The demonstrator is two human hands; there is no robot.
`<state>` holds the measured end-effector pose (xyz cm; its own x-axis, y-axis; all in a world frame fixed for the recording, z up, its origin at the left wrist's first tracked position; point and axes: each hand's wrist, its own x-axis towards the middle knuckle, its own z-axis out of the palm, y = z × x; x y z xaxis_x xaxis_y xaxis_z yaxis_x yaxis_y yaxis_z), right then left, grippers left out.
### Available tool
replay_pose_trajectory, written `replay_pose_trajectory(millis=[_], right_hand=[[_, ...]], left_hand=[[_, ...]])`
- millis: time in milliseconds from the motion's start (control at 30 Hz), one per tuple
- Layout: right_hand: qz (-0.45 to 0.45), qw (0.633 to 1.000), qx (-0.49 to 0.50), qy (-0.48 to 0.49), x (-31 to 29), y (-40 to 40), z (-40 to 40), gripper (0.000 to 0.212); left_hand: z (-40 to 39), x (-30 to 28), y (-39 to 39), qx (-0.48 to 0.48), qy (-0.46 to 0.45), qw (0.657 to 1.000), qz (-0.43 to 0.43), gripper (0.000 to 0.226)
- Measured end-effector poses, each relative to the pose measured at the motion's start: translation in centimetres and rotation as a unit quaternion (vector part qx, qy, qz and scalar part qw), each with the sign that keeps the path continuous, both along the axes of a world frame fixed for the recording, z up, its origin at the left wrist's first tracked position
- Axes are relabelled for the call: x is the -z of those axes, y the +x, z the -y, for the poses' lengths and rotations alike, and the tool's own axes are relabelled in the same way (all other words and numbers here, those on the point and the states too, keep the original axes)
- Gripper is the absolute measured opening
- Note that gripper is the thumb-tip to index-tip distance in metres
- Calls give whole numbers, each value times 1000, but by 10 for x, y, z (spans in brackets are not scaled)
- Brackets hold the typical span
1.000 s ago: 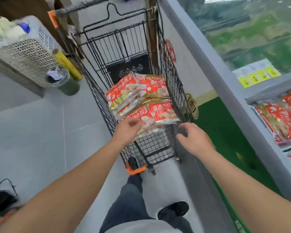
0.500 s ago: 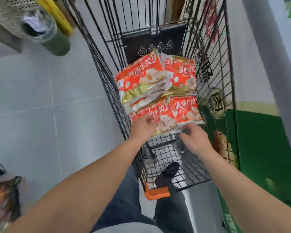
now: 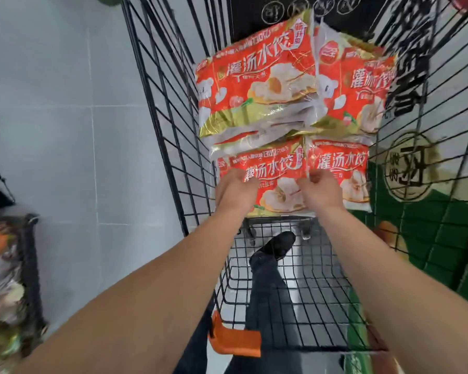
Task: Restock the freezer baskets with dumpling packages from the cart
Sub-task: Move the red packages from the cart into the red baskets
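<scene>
grey floor tiles (image 3: 52, 125) are filling the left of the view, and a black wire shopping cart (image 3: 173, 109) is standing on them, its mesh base showing a dark shoe beneath. inside the cart, red and gold plastic dumpling packages (image 3: 257, 76) are lying stacked in overlapping layers, two on top toward the far end and two lower ones nearer the person. the left hand (image 3: 234, 191) is curling its fingers over the left edge of the near-left red dumpling package (image 3: 277, 184), and the right hand (image 3: 322, 191) is pinching the same package at its right edge, where it is meeting the neighbouring pack (image 3: 346, 168). by my reading, the pick-up step is under way, with no freezer basket in view. the next move is likely calling for a lift clear of the stack, then a turn toward the freezer.
</scene>
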<state>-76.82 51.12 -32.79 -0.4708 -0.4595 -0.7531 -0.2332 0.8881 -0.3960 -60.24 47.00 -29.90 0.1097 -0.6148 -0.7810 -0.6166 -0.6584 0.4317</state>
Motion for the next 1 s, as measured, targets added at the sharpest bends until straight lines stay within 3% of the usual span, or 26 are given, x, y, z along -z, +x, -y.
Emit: replay_pose_trajectory(millis=[100,300,467,567,700,767,900,1000], right_hand=[[22,999,30,0,13,-6,-1,11],[-15,991,128,-29,0,-41,-28,16],[-35,978,206,14,-1,-71,-50,11],[24,959,283,24,18,-73,-51,22],[39,941,337,3,17,-69,-49,5],[43,932,360,-9,10,-67,-51,8],[4,930,365,-33,-33,-53,-65,19],[-3,903,426,-55,-76,-39,-93,30]], left_hand=[[-1,4,-10,-19,9,1000,-11,48],[1,11,-15,-37,-1,999,27,32],[-1,29,-27,-43,34,997,56,29],[-1,47,-35,-65,53,996,31,26],[2,64,-31,-141,60,988,15,35],[5,61,-27,-167,43,985,-6,36],[6,27,-23,-132,37,987,-83,21],[6,-13,-17,-75,29,988,-132,15]])
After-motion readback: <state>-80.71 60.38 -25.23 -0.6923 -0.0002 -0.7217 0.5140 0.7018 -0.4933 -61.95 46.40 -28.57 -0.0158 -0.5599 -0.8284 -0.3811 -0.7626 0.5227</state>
